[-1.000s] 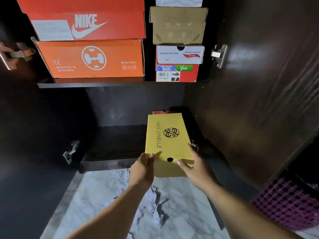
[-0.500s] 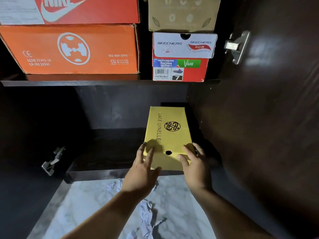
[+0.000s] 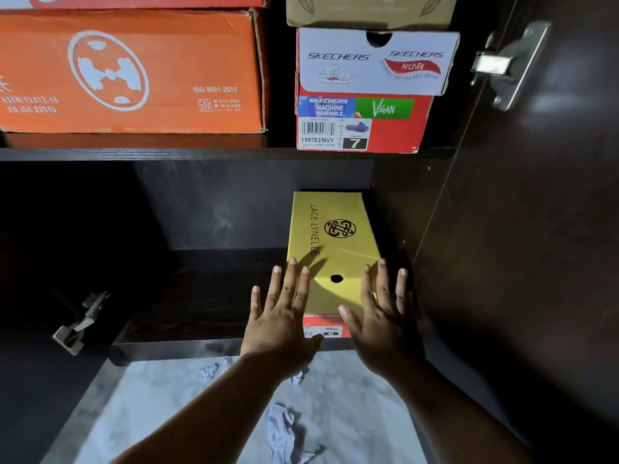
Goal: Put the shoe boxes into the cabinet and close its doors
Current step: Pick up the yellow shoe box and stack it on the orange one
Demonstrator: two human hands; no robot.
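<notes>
A yellow shoe box (image 3: pixel 335 242) marked LACE LYNELLE lies on top of a red box (image 3: pixel 326 324) at the right end of the cabinet's lower shelf (image 3: pixel 187 296). My left hand (image 3: pixel 284 316) has its fingers straight and spread at the yellow box's near left corner. My right hand (image 3: pixel 382 313) is flat and spread at its near right corner. Neither hand grips the box. On the upper shelf (image 3: pixel 134 152) stand an orange box (image 3: pixel 134 72) and a red and white Skechers box (image 3: pixel 368 92).
The open right cabinet door (image 3: pixel 536 229) stands close beside my right arm, with a metal hinge (image 3: pixel 509 65) near its top. Another hinge (image 3: pixel 78 326) shows at the lower left. Below lies a marble floor (image 3: pixel 351 413) with crumpled paper (image 3: pixel 281 426).
The yellow box has slid deeper onto the lower shelf. Both hands have let go of its near end and now lie flat and spread. The view has moved closer.
</notes>
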